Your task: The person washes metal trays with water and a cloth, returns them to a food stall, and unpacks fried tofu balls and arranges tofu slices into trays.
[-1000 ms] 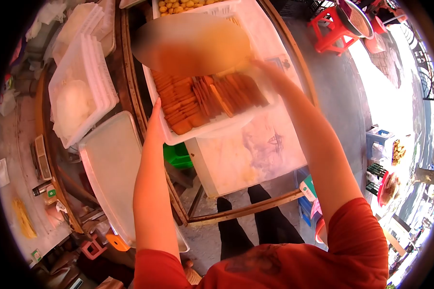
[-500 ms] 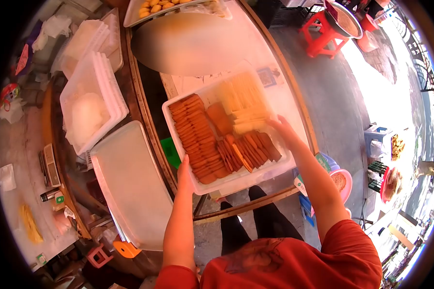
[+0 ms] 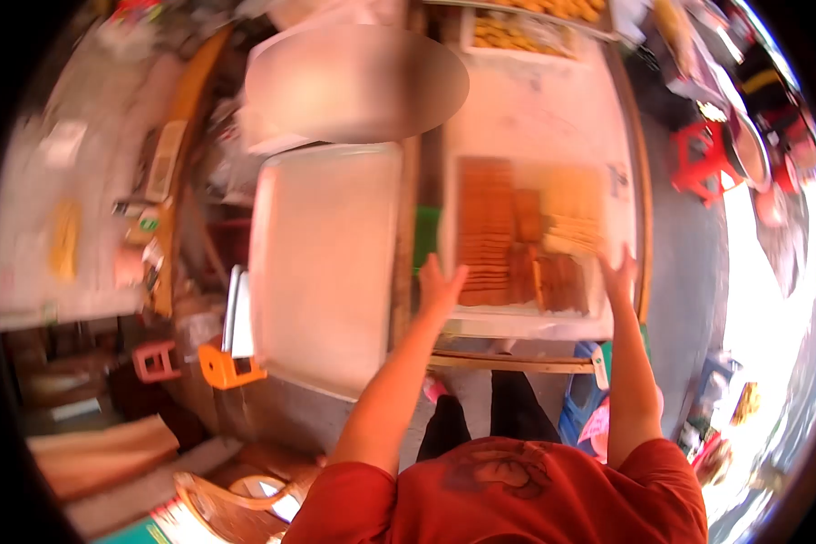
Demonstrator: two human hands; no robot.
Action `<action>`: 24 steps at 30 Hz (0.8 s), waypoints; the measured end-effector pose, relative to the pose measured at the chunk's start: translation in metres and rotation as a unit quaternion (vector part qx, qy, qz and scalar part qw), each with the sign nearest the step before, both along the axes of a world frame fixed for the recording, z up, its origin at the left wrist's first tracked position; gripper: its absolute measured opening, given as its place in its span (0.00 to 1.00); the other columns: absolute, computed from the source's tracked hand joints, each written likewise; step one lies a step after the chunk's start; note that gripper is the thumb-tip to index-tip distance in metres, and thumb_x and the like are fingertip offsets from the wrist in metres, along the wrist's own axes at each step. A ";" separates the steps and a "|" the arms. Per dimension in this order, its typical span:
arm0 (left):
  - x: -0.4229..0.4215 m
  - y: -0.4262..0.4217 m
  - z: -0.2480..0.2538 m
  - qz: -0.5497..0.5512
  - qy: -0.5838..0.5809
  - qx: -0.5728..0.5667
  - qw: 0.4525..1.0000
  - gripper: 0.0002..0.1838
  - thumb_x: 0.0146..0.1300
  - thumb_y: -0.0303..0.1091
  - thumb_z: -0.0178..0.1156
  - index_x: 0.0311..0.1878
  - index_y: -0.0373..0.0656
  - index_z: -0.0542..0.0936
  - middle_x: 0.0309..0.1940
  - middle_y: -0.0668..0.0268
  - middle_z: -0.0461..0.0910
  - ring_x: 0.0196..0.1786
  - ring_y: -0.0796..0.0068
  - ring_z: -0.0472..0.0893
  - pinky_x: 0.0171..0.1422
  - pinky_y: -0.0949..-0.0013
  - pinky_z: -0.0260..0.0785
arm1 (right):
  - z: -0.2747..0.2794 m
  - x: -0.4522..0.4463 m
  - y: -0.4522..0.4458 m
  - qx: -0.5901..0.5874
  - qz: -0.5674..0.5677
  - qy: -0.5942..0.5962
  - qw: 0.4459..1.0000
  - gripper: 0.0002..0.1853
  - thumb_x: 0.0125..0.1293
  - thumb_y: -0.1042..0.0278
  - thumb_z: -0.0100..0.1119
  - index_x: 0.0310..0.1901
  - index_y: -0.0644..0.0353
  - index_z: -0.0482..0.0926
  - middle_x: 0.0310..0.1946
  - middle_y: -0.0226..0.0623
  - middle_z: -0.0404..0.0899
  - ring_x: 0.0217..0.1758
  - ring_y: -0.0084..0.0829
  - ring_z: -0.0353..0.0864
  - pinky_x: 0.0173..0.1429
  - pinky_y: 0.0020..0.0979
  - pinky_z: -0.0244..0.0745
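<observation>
A white plastic tray stands at the near end of the pale tabletop, its sides roughly in line with the table edges. Rows of flat brown slabs fill its left side and near part; pale yellow strips lie at the far right. My left hand straddles the left rim, thumb inside and fingers outside. On the opposite rim, my right hand is placed the same way. Motion blur softens both hands, and how firmly they grip is hard to see.
Left of the table is a large shallow pale tray. Yellow pieces fill a tray at the far end. An orange stool stands lower left, a red stool at right. A wooden rail edges the table near me.
My view has turned, shifting the surroundings. The tray has gone from slanted to squared with the table, and sits farther from my body. Both hands stay at its sides.
</observation>
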State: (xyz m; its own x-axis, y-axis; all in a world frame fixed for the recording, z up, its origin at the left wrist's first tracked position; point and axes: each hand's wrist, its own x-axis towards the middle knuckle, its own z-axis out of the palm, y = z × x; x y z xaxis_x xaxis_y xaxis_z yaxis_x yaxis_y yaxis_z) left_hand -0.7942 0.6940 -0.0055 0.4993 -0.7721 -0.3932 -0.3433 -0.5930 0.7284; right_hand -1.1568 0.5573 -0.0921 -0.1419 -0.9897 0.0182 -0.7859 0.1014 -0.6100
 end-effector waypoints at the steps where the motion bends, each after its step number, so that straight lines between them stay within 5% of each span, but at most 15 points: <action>1: -0.004 0.015 0.008 -0.018 -0.045 -0.050 0.998 0.44 0.56 0.50 0.59 0.66 0.32 0.52 0.64 0.41 0.52 0.67 0.46 0.53 0.70 0.53 0.46 | 0.018 0.009 0.005 -0.038 0.001 0.003 0.999 0.38 0.54 0.53 0.63 0.61 0.64 0.61 0.56 0.54 0.63 0.61 0.50 0.60 0.64 0.42 0.56; 5: 0.008 0.106 0.071 -0.120 -0.196 -0.200 0.952 0.36 0.51 0.32 0.63 0.62 0.35 0.59 0.62 0.48 0.57 0.64 0.47 0.58 0.66 0.54 0.52 | 0.098 0.059 0.051 -0.133 0.041 -0.018 0.990 0.29 0.58 0.62 0.60 0.59 0.63 0.64 0.55 0.52 0.64 0.61 0.49 0.59 0.64 0.43 0.55; 10: 0.047 0.287 0.066 -0.015 -0.268 -0.178 0.947 0.24 0.49 0.31 0.63 0.52 0.41 0.73 0.60 0.53 0.61 0.63 0.52 0.61 0.64 0.57 0.55 | 0.143 0.161 0.155 -0.208 0.223 -0.030 0.952 0.25 0.54 0.72 0.59 0.55 0.61 0.67 0.56 0.50 0.64 0.61 0.49 0.61 0.64 0.43 0.57; 14: 0.065 0.472 0.055 0.077 -0.384 -0.064 0.918 0.12 0.49 0.29 0.63 0.40 0.47 0.81 0.54 0.58 0.70 0.57 0.54 0.68 0.58 0.57 0.61 | 0.143 0.245 0.289 -0.121 0.320 -0.114 0.933 0.25 0.48 0.77 0.60 0.52 0.59 0.69 0.55 0.51 0.64 0.60 0.50 0.61 0.64 0.43 0.57; 16: 0.063 0.579 0.038 0.210 -0.288 -0.089 0.930 0.10 0.50 0.28 0.62 0.38 0.47 0.81 0.49 0.62 0.75 0.52 0.57 0.71 0.55 0.58 0.62 | 0.141 0.275 0.360 -0.104 0.435 -0.128 0.885 0.25 0.46 0.77 0.60 0.51 0.59 0.70 0.54 0.51 0.64 0.59 0.51 0.62 0.63 0.43 0.58; 18: 0.048 0.663 0.051 0.268 -0.355 -0.075 0.893 0.05 0.53 0.30 0.60 0.34 0.44 0.82 0.42 0.62 0.79 0.47 0.60 0.74 0.53 0.59 0.63 | 0.133 0.301 0.431 -0.122 0.530 -0.146 0.827 0.25 0.45 0.75 0.60 0.49 0.59 0.71 0.52 0.51 0.65 0.58 0.51 0.62 0.63 0.44 0.58; 20: 0.016 0.754 0.048 0.379 -0.295 -0.006 0.877 0.08 0.58 0.34 0.57 0.30 0.41 0.81 0.40 0.60 0.80 0.44 0.60 0.75 0.53 0.60 0.64 | 0.125 0.317 0.495 -0.103 0.625 -0.115 0.765 0.23 0.45 0.69 0.62 0.48 0.58 0.74 0.54 0.52 0.65 0.60 0.52 0.61 0.62 0.45 0.59; 22: -0.023 0.819 0.064 0.491 -0.125 0.062 0.860 0.15 0.62 0.41 0.53 0.34 0.39 0.82 0.40 0.57 0.80 0.43 0.62 0.77 0.55 0.62 0.63 | 0.114 0.328 0.546 -0.014 0.724 -0.073 0.686 0.23 0.46 0.64 0.62 0.47 0.57 0.75 0.56 0.52 0.64 0.61 0.52 0.60 0.62 0.46 0.60; 24: -0.062 0.862 0.065 0.577 -0.049 0.111 0.807 0.22 0.65 0.50 0.48 0.51 0.45 0.78 0.46 0.48 0.77 0.55 0.66 0.75 0.60 0.61 0.60 | 0.105 0.344 0.584 0.051 0.793 -0.023 0.607 0.22 0.48 0.60 0.62 0.47 0.55 0.77 0.57 0.53 0.64 0.62 0.52 0.60 0.61 0.46 0.61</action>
